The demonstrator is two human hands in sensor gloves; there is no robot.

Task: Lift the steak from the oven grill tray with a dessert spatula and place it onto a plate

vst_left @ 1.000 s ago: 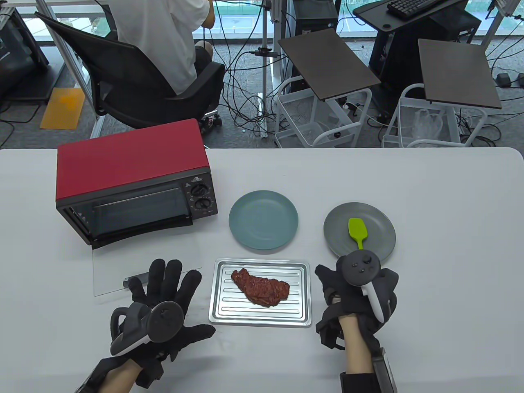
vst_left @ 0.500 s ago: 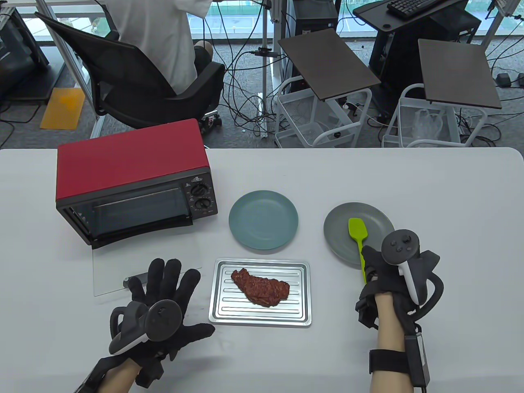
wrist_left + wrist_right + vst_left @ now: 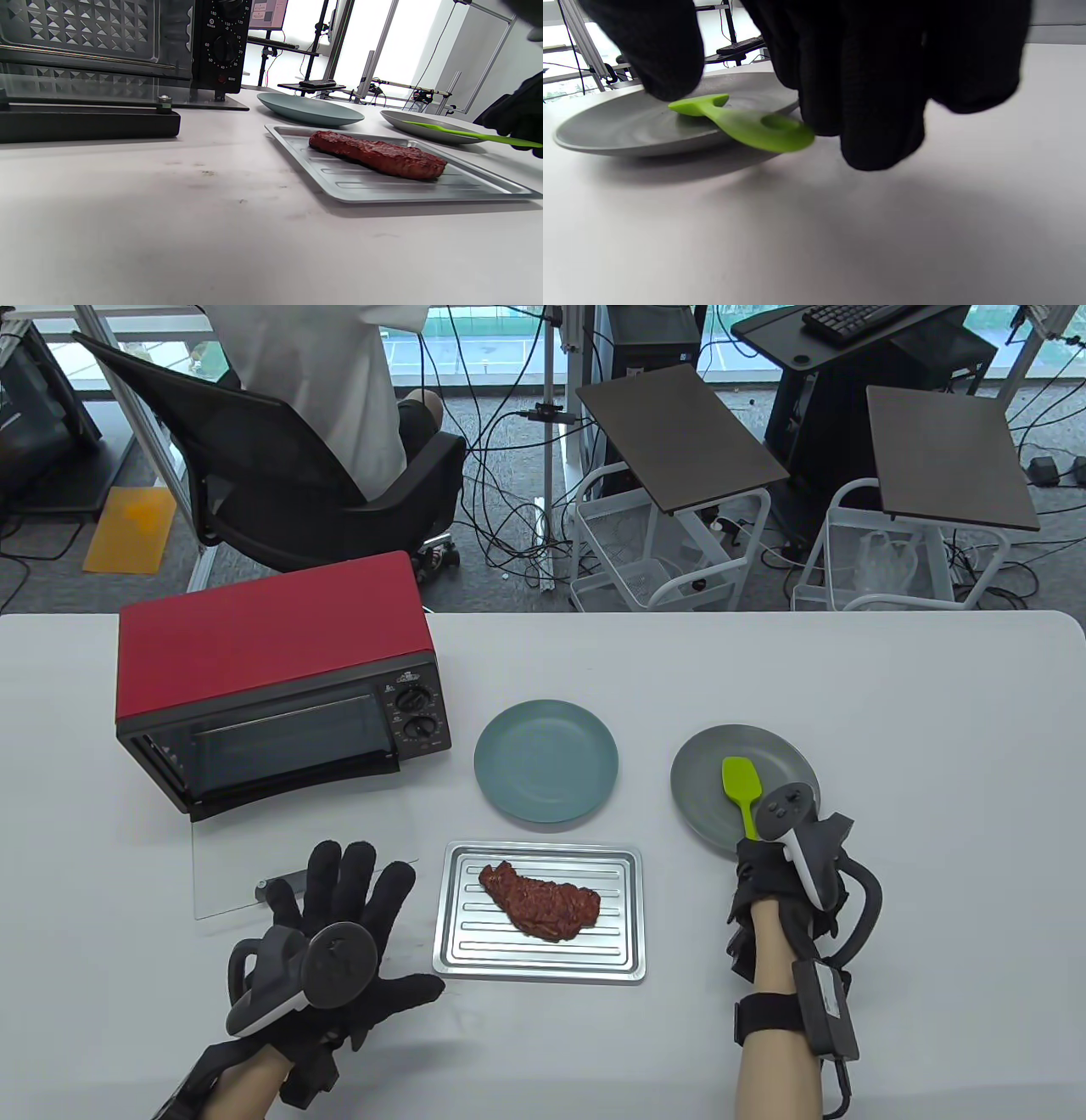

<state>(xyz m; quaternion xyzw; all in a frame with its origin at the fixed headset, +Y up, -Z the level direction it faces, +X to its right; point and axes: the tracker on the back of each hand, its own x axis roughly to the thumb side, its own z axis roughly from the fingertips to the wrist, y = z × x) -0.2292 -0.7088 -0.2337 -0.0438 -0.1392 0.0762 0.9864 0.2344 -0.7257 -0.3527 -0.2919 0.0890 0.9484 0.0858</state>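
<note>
The right hand (image 3: pixel 776 869) is at the green spatula's (image 3: pixel 741 785) handle end on the grey plate (image 3: pixel 696 789), grip unclear, so pinch it firmly before sliding under the steak (image 3: pixel 540 899) on the tray (image 3: pixel 455 943) to the left, left hand (image 3: pixel 339 925) lying flat.

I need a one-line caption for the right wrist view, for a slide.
Gloved right hand hangs over the handle end of a green spatula resting on a grey plate.

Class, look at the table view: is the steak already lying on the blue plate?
No, the steak lies on the grill tray, and the blue plate holds nothing.
</note>
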